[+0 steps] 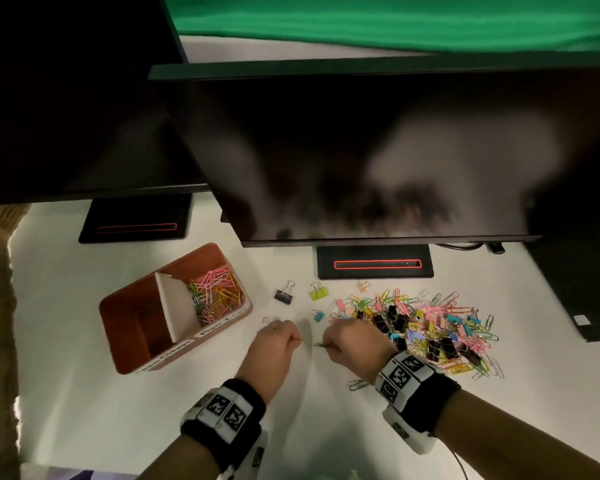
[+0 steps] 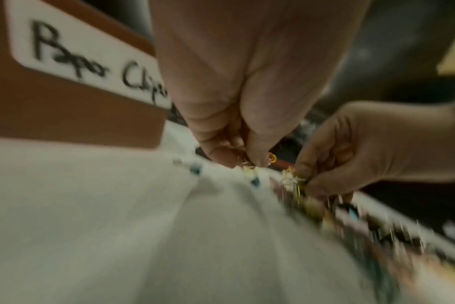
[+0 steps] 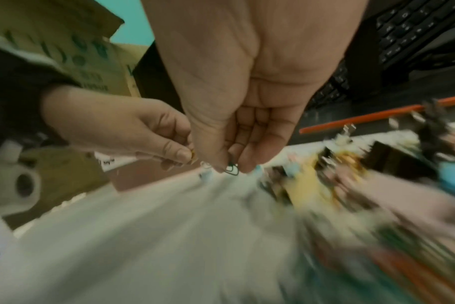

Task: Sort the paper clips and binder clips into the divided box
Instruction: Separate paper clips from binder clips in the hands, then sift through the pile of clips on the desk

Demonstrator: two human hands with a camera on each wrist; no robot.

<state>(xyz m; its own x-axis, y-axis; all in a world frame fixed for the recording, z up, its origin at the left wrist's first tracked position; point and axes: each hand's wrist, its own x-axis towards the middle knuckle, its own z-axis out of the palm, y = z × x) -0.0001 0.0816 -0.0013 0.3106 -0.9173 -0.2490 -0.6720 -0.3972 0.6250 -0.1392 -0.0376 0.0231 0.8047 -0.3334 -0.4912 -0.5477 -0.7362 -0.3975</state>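
Note:
A brown divided box (image 1: 129,344) stands at the left. Its right compartment, labelled "Paper Clips" (image 2: 91,61), holds coloured paper clips (image 1: 215,296); the left compartment looks bare. A mixed pile of paper clips and binder clips (image 1: 426,327) lies at the right. Between them my left hand (image 1: 297,339) pinches small paper clips (image 2: 271,158) at its fingertips. My right hand (image 1: 328,344) pinches a dark green paper clip (image 3: 231,170) just above the white table, with more clips hanging from it (image 2: 292,181). The two hands' fingertips are a short gap apart.
Loose binder clips lie behind the hands: a black one (image 1: 284,294), a yellow-green one (image 1: 318,292), a blue one (image 1: 317,316). Two small clips (image 1: 270,320) sit by my left hand. Two dark monitors on stands (image 1: 374,265) overhang the table; a keyboard (image 3: 413,26) is at the far right.

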